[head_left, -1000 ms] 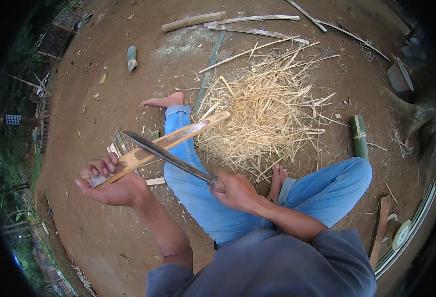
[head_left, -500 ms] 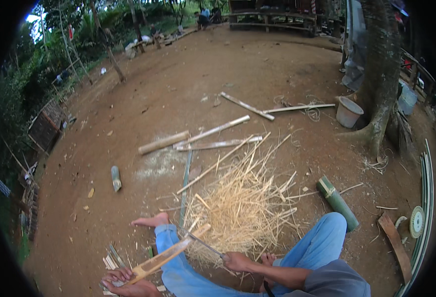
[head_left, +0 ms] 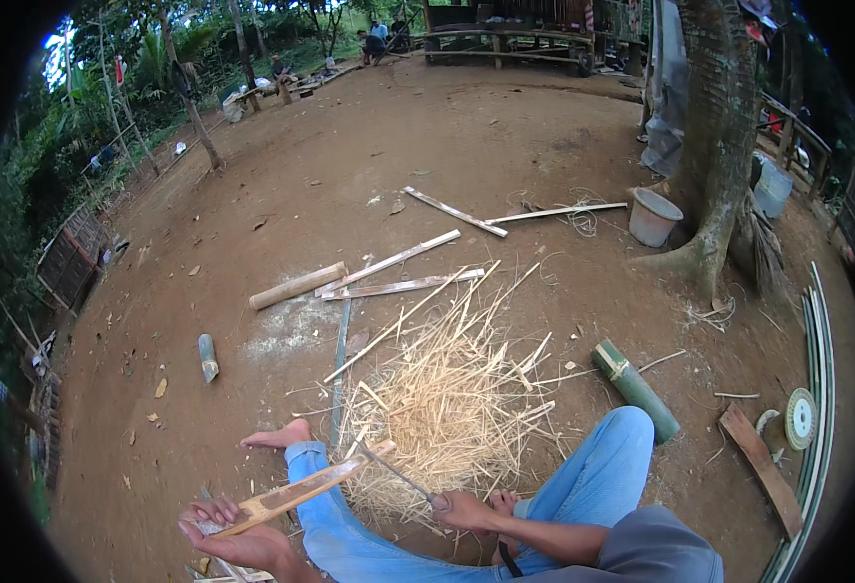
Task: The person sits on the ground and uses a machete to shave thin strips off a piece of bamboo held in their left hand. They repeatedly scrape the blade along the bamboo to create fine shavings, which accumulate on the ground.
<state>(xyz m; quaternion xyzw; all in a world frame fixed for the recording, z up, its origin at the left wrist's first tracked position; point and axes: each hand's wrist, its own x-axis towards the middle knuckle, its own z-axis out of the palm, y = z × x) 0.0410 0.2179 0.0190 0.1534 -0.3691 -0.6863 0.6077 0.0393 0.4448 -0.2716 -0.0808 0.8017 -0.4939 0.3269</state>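
My left hand [head_left: 236, 532] grips the lower end of a flat bamboo slat [head_left: 296, 494], brown along the middle of its upper face and pale at the edges. The slat slants up to the right across my left lower leg. In my right hand [head_left: 463, 511] is a knife [head_left: 398, 470], its thin dark blade pointing up and left. The blade crosses near the slat's far end; whether its edge touches the wood I cannot tell. Beyond the knife lies a large heap of pale bamboo shavings [head_left: 437, 408] between my legs.
Split bamboo strips [head_left: 403, 284] and a bamboo pole [head_left: 296, 287] lie ahead. A green bamboo section [head_left: 636, 391] rests by my right knee, and a shorter one [head_left: 208, 358] lies left. On the right are a bucket [head_left: 655, 217], a tree trunk [head_left: 714, 146], a board [head_left: 763, 469] and long green strips [head_left: 821, 389].
My view has swung slightly right. My left hand has raised its end of the slat a little and turned it. The knife still lies across near the slat's far end.
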